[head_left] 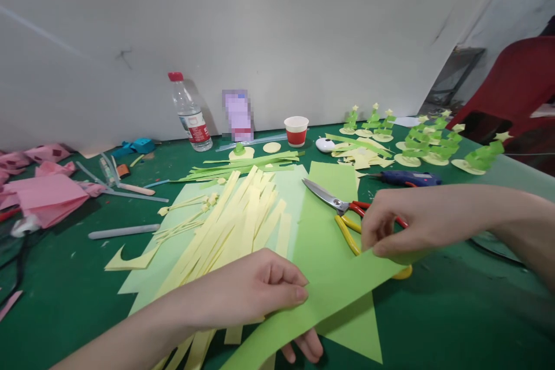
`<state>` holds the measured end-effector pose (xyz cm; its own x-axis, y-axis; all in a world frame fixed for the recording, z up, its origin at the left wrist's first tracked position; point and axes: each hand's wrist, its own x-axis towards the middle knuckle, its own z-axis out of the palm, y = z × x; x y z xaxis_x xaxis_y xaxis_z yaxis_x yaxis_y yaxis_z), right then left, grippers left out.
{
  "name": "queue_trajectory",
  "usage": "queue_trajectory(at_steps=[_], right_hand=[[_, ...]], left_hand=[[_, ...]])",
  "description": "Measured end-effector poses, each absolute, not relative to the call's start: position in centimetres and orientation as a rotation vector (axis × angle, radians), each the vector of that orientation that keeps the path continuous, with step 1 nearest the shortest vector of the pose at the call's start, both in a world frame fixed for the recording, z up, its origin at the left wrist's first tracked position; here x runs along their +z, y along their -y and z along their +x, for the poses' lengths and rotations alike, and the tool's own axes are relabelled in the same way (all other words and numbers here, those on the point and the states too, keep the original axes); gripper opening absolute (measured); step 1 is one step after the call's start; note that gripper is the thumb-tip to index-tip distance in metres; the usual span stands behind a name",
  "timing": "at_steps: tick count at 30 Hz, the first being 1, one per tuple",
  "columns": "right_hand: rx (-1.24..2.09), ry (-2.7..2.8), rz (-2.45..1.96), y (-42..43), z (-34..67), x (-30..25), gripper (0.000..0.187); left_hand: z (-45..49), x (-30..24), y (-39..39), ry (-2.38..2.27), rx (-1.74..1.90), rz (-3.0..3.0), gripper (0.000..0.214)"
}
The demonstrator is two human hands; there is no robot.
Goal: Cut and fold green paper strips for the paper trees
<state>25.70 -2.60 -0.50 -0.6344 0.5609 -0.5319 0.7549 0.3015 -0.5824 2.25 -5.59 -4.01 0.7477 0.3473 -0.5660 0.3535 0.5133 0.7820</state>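
Observation:
A wide strip of green paper (pixel 318 306) stretches between my two hands above the table. My left hand (pixel 277 286) pinches it near its lower left part, thumb on top and some fingers beneath. At the strip's upper right end, my right hand (pixel 390 222) grips the paper between thumb and fingers. Under the strip lies a larger green paper sheet (pixel 333 185). Scissors (pixel 332 201) with red handles rest on that sheet, and a yellow-handled tool (pixel 347 235) lies beside them, partly hidden by my right hand. Many pale yellow paper strips (pixel 234 225) are spread to the left.
Behind stand a water bottle (pixel 191 115), a paper cup (pixel 296 130) and a pixelated phone-like object (pixel 238 115). Several small green paper plants (pixel 416 141) stand at right, near a blue glue gun (pixel 405 177). Pink paper pieces (pixel 52 193) and a glue stick (pixel 124 232) lie left.

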Motion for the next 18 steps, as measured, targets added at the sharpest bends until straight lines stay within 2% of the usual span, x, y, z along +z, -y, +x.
queue_trajectory(at_steps=[6, 11, 13, 15, 18], right_hand=[[-1.442, -2.298, 1.275, 5.2, 22.8, -1.0, 0.028], [-1.481, -2.350, 1.347, 6.1, 22.1, -1.2, 0.023], [-1.649, -2.308, 1.379, 5.8, 22.4, -1.2, 0.023], [-1.911, -2.199, 1.375, 5.2, 22.6, -1.4, 0.024], [-2.299, -2.008, 1.289, 4.6, 22.9, -1.9, 0.028]], left_hand=[[2.9, -4.2, 6.6, -0.785, -0.034, 1.113, 0.021], [2.2, -3.5, 5.6, -0.782, 0.028, 1.187, 0.031], [1.5, -3.5, 4.6, -0.822, 0.129, 1.271, 0.030], [1.0, -3.7, 3.8, -0.814, 0.251, 1.347, 0.019], [1.3, -4.4, 3.6, -0.750, 0.427, 1.337, 0.024]])
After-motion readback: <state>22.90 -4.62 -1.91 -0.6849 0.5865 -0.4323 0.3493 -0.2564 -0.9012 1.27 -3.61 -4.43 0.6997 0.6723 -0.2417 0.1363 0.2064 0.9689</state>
